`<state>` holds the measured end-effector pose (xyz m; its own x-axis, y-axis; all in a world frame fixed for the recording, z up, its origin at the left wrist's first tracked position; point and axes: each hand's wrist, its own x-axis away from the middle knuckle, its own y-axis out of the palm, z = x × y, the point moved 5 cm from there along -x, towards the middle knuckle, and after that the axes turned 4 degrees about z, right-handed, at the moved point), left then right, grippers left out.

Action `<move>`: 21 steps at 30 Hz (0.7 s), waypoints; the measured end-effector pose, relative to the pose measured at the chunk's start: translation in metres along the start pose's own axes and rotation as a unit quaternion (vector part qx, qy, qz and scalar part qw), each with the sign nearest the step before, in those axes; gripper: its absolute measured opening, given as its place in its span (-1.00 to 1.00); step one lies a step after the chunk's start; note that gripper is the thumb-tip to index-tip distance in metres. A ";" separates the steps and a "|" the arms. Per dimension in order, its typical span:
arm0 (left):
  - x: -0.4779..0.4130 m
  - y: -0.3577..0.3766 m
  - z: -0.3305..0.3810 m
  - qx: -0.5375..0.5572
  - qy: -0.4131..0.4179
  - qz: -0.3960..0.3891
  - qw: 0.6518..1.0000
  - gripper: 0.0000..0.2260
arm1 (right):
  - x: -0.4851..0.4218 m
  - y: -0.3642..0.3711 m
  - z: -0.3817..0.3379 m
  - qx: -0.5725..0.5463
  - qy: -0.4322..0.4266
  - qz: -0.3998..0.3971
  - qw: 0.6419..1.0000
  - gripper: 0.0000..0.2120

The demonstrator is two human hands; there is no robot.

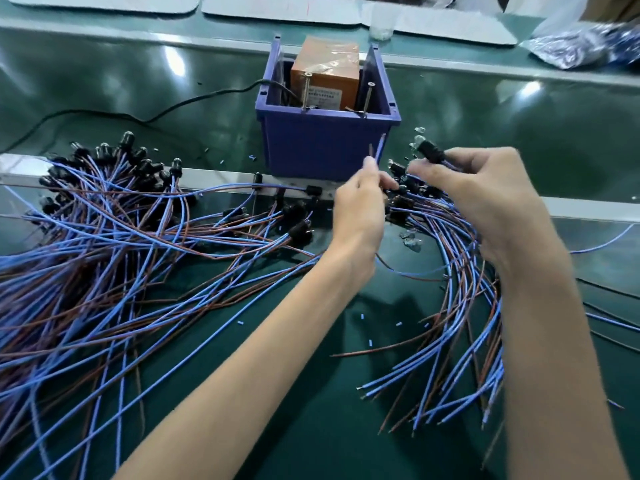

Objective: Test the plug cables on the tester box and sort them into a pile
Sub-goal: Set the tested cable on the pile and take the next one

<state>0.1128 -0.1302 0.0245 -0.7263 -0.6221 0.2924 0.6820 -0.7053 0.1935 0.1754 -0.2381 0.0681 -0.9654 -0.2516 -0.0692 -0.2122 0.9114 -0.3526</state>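
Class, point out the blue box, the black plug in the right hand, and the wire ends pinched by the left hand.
blue box (325, 150): head view, bare front wall.
black plug (431, 151): head view, plug body.
wire ends (379, 148): head view, blue wire's upper stretch.

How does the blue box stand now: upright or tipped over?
Upright. The blue box stands on its base with its open top facing up, and the orange block sits inside it.

left hand (360, 209) pinches wire ends (379, 147) | right hand (485, 199) holds plug (431, 151) (black) | tester box (325, 147) behind
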 end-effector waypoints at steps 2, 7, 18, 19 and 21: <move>0.002 0.003 0.003 -0.029 0.014 -0.033 0.999 -0.60 | 0.001 0.011 0.000 -0.018 0.009 -0.002 1.000 -0.80; -0.003 -0.007 0.009 -0.021 0.008 -0.032 0.999 -0.63 | -0.006 0.027 0.004 -0.029 0.046 0.011 0.998 -0.66; 0.017 0.010 0.015 0.016 -0.012 -0.063 0.998 -0.67 | -0.004 0.035 -0.003 -0.136 0.058 -0.007 0.989 -0.81; 0.018 0.014 0.015 0.035 -0.023 -0.054 0.998 -0.71 | -0.005 0.035 -0.004 -0.132 0.054 -0.002 0.990 -0.80; 0.022 0.021 0.016 0.044 -0.045 -0.044 0.997 -0.73 | -0.005 0.032 -0.004 -0.130 0.049 0.009 0.990 -0.79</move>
<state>0.1121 -0.1537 0.0498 -0.7762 -0.5226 0.3527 0.6230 -0.7214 0.3022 0.1731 -0.2058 0.0610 -0.9766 -0.2141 0.0225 -0.2152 0.9716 -0.0988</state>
